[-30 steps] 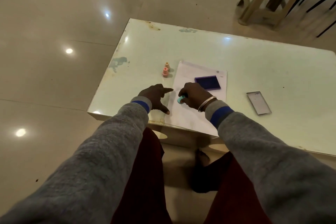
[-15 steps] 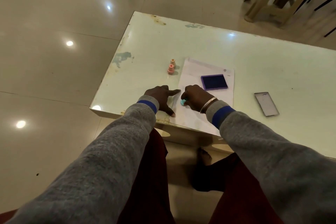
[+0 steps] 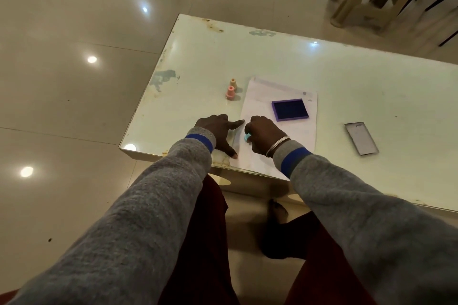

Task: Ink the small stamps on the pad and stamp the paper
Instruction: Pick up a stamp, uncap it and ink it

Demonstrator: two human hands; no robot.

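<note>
Blue stamp [image 3: 247,136] gripped in right hand [image 3: 264,135], fingers curled round it, over paper's [image 3: 257,96] near left part; contact with the sheet unclear. Left hand [image 3: 218,131] spread, grasping nothing, forefinger at paper's left edge. Ink pad [image 3: 290,109] uncovered on paper's far half. Pink stamp [image 3: 230,93] and beige stamp [image 3: 233,83] upright on table [image 3: 347,77], just left of paper.

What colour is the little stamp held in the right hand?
Light turquoise blue stamp, gripped by the right hand; seen in the head view.
</note>
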